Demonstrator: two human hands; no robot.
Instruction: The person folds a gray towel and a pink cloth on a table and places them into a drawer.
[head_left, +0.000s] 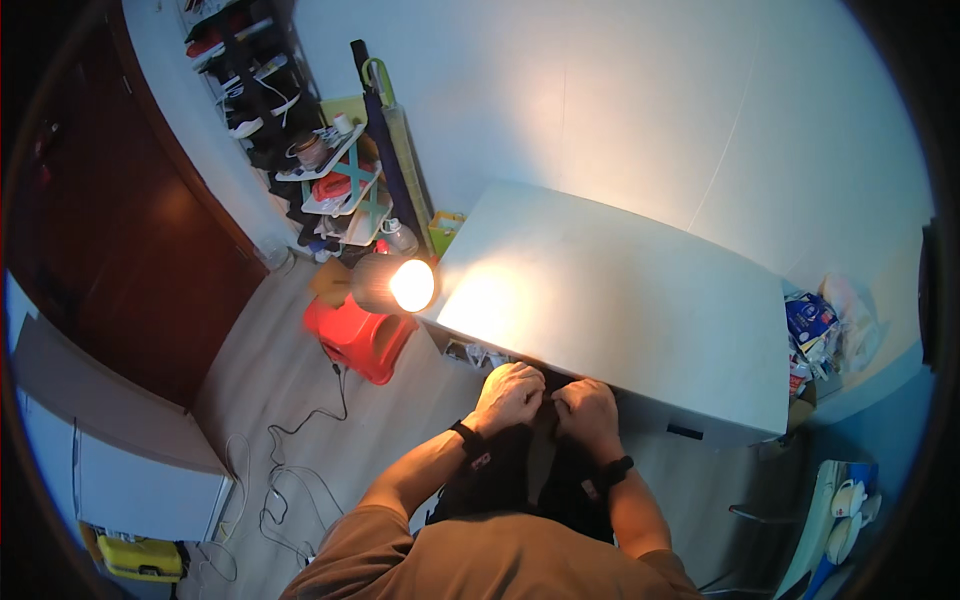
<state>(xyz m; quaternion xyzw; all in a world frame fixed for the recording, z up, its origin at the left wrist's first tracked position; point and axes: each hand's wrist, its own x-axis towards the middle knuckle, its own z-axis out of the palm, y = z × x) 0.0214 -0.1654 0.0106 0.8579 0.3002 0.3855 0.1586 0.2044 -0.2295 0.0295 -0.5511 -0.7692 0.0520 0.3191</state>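
Note:
Both my hands are at the front edge of a white table (637, 300) with a drawer front beneath its top. My left hand (512, 391), wearing a black wristband (469, 437), is curled close to the edge. Beside it, a small gap away, my right hand (589, 412) is curled too, below another black wristband (616, 471). The fingertips of both face down and inward, so whatever they may grip is hidden. A dark opening lies under the tabletop behind the hands. Left of it, crumpled clear plastic (478, 354) shows in an open compartment.
A lit lamp (411, 285) shines at the table's left end, above a red plastic stool (360, 337). Cables (279, 480) trail over the floor. Umbrellas (390, 142) lean by a cluttered shelf rack (330, 172). Bagged packages (814, 322) lie past the table's right end.

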